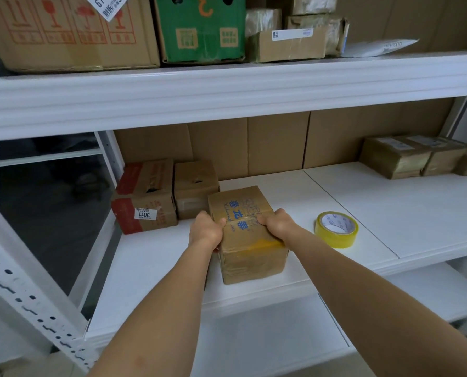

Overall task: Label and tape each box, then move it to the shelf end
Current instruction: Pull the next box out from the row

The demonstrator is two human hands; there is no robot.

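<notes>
I had both hands on the cardboard box (247,232) at the front of the white shelf (156,257): my left hand (205,232) curled round its left edge, my right hand (277,223) round its right, the long axis running away from me. Its sides looked glossy with tape. Near its right lay a yellow tape roll (337,229); beyond, at the left end, stood a red-printed labelled box (145,197) and a plain carton (195,187), where I judged it should go.
</notes>
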